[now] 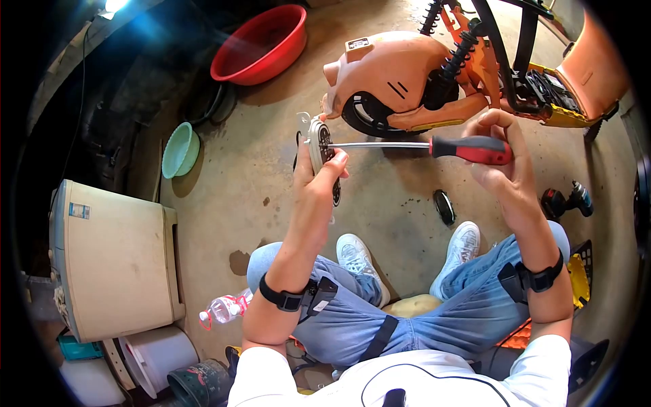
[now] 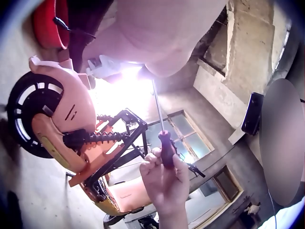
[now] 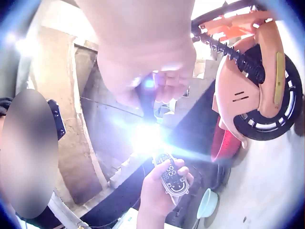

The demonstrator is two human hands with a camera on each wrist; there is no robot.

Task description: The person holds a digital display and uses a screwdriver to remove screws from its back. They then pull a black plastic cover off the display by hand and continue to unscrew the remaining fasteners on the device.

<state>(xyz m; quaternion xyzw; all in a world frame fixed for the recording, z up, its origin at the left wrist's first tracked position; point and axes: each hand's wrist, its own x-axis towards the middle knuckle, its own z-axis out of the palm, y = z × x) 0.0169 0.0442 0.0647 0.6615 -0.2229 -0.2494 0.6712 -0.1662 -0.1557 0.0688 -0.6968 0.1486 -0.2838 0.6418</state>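
Note:
My left hand (image 1: 316,184) grips an oval dashboard display (image 1: 324,141) by its edges, thumb on the near face. In the right wrist view the display's dark face (image 3: 172,176) shows digit segments inside a pale rim. With my right hand (image 1: 521,161) I hold a screwdriver (image 1: 468,149) by its red and black handle, level across the head view. Its long metal shaft points left, the tip right at the display's face. In the left wrist view the shaft (image 2: 158,105) runs up toward the display, where glare hides the tip.
An orange scooter body (image 1: 400,68) with a wheel stands ahead. On the floor lie a black oval part (image 1: 444,207) and a cordless drill (image 1: 568,199). A red basin (image 1: 261,51), green basin (image 1: 181,150), pale cabinet (image 1: 119,258) and plastic bottle (image 1: 224,309) are leftward.

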